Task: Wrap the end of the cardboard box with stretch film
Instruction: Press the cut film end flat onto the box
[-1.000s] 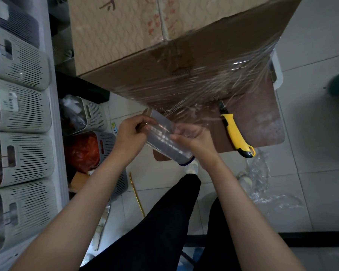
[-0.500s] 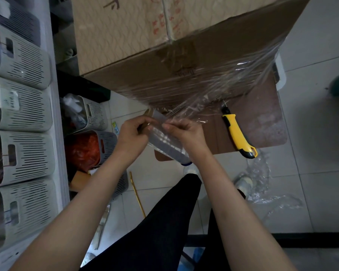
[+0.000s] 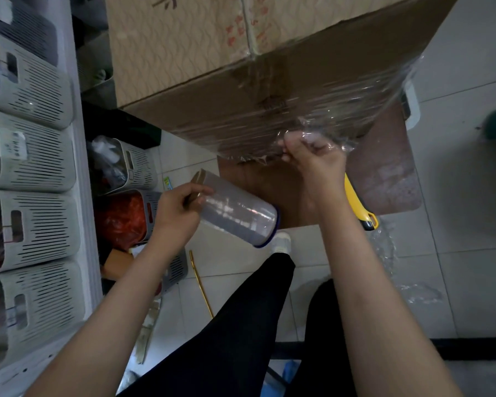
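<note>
Over pale floor tiles (image 3: 455, 224), the cardboard box (image 3: 269, 90) carries stretch film (image 3: 355, 104) round its near end; my right hand (image 3: 312, 164) fingers pinch the loose tail at its lower edge, best pressed flat and smoothed, while my left hand (image 3: 175, 216) grips the roll (image 3: 238, 219) apart, lower left.

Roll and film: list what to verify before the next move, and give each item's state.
1. Roll held: the left hand grips the roll at its core end: ok.
2. Tail secured: the right hand pinches the film at the lower edge of the box: ok.
3. Film parted from roll: no strand shows between them, but clear film is hard to see: cannot tell.
4. Box end covered: film shines on the lower and right part; the rest: cannot tell.
5. Knife at hand: it lies beside the right forearm, partly hidden: ok.
</note>
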`<control>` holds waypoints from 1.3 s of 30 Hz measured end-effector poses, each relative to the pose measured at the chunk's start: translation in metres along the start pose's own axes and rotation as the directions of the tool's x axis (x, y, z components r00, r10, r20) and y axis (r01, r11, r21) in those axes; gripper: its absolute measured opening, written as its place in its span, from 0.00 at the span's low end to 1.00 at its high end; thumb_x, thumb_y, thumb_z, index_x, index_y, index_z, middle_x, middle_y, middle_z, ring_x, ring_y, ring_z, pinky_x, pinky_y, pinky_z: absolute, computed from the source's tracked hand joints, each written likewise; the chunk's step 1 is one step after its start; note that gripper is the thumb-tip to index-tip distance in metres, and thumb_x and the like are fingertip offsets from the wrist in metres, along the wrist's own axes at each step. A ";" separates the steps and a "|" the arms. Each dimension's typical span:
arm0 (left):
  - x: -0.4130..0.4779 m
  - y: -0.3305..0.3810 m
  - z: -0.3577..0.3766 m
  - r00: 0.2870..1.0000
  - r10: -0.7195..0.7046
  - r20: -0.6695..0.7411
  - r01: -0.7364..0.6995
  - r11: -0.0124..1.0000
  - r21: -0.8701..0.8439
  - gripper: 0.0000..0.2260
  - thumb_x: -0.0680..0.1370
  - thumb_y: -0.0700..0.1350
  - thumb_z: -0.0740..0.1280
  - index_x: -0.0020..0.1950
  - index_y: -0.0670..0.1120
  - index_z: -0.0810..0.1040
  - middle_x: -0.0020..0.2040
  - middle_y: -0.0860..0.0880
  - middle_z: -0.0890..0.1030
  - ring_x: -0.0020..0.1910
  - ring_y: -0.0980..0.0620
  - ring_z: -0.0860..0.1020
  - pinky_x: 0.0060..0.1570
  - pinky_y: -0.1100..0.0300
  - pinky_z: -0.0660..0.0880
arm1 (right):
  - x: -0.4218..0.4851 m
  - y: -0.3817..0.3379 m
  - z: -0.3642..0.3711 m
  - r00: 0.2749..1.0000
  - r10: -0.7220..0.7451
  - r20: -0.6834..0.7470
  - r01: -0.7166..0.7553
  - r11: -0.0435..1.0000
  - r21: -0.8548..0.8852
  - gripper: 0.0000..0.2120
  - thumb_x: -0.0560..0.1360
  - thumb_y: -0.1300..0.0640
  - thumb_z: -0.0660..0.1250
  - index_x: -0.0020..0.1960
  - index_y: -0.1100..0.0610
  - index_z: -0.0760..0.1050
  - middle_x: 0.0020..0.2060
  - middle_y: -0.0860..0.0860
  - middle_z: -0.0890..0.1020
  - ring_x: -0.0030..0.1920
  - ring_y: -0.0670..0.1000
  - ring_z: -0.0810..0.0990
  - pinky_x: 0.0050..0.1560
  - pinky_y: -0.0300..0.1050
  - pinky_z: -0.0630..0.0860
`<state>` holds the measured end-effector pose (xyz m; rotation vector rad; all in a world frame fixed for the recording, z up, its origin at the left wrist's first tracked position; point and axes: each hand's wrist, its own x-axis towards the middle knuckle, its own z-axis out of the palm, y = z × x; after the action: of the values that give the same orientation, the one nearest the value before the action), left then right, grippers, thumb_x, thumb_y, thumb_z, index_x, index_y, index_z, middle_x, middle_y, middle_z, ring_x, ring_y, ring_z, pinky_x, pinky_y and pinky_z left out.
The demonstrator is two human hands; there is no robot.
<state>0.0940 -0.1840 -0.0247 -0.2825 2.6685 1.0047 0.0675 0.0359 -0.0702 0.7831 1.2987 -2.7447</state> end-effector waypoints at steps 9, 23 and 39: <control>-0.010 0.022 0.019 0.993 -0.004 -0.118 -0.004 0.998 -0.067 0.18 0.73 0.32 0.64 0.42 0.57 0.77 0.43 0.59 0.80 0.45 0.59 0.79 0.49 0.67 0.74 | -0.044 0.042 0.021 0.941 0.307 0.141 -0.312 0.950 0.010 0.07 0.71 0.70 0.68 0.40 0.60 0.80 0.30 0.50 0.84 0.30 0.44 0.80 0.32 0.34 0.77; -0.045 0.059 0.058 0.946 0.293 0.142 -0.309 0.944 0.112 0.14 0.72 0.40 0.68 0.56 0.48 0.80 0.49 0.49 0.81 0.48 0.54 0.76 0.46 0.79 0.65 | -0.080 0.019 -0.020 0.890 0.373 0.263 -0.362 0.928 -0.091 0.13 0.70 0.71 0.69 0.47 0.57 0.72 0.30 0.50 0.85 0.28 0.45 0.81 0.26 0.35 0.75; -0.062 0.098 0.047 0.918 0.392 -0.056 -0.376 0.907 0.192 0.02 0.71 0.38 0.72 0.43 0.40 0.82 0.41 0.45 0.81 0.43 0.48 0.78 0.45 0.63 0.72 | -0.096 0.029 -0.021 0.909 0.326 0.259 -0.321 0.945 -0.064 0.12 0.72 0.71 0.67 0.50 0.58 0.73 0.30 0.46 0.84 0.30 0.42 0.81 0.29 0.35 0.77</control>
<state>0.1346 -0.0751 0.0216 0.2541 2.9452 0.8592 0.1667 0.0130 -0.0600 0.5430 1.0352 -2.4635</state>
